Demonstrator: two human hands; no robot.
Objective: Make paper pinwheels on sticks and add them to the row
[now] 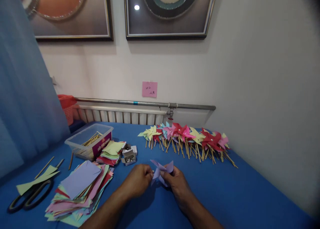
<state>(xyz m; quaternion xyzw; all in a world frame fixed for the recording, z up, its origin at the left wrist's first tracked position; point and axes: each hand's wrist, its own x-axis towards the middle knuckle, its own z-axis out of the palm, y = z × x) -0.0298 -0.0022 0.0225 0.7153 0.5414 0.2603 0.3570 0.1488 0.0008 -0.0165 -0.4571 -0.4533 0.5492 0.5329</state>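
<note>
A purple paper pinwheel (157, 173) is held above the blue table. My right hand (178, 184) pinches it from the right, thumb across its middle and the fingers behind. Just left of the pinwheel, my left hand (140, 179) is closed, thumb and finger pressed together. A tiny pale spot shows at those fingertips, too small to name. Beyond my hands lie two small open boxes (129, 157) with shiny metal pieces inside. To the left is a large pile of coloured paper (81, 182), with a smaller stack of coloured paper (112, 149) behind it.
Finished pinwheels on sticks (185, 135) lie in a row at the back right. A clear plastic box (75, 140) of thin sticks stands back left. Black-handled scissors (37, 194) lie far left under pale green paper scraps (37, 182). A wall (262, 105) borders the table's right side.
</note>
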